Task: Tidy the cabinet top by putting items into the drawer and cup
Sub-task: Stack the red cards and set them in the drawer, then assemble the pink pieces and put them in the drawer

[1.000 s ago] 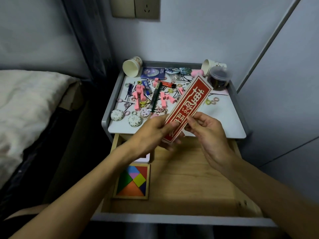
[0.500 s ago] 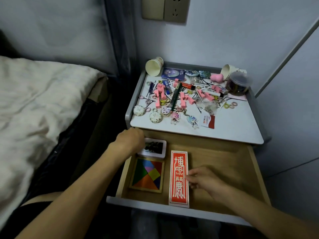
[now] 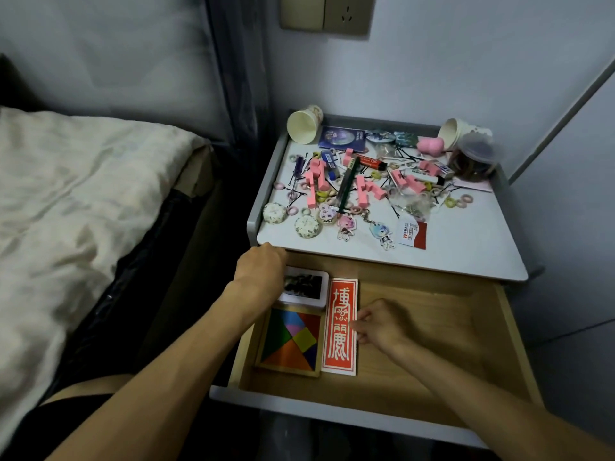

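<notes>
My view has the white cabinet top (image 3: 466, 251) cluttered: a paper cup (image 3: 304, 126) tipped over at the back left, pink blocks (image 3: 316, 184), a green pen (image 3: 346, 183), keychain figures (image 3: 381, 232), a red-and-white card (image 3: 414, 234). Below, the open wooden drawer (image 3: 432, 327) holds a coloured puzzle (image 3: 289, 341), a white box (image 3: 307, 287) behind it, and a red strip (image 3: 340, 326) just beside both.

One wide-angle camera, worn on the person's head, looked forward and steeply down from close above the open drawer (image 3: 432, 311), which filled the near centre. The cluttered cabinet top (image 3: 466, 247) lay just beyond it, a wall socket (image 3: 326, 11) at the far top edge, and a bed (image 3: 83, 194) spread away to the left. A pale wall (image 3: 565, 244) closed the right side.
</notes>
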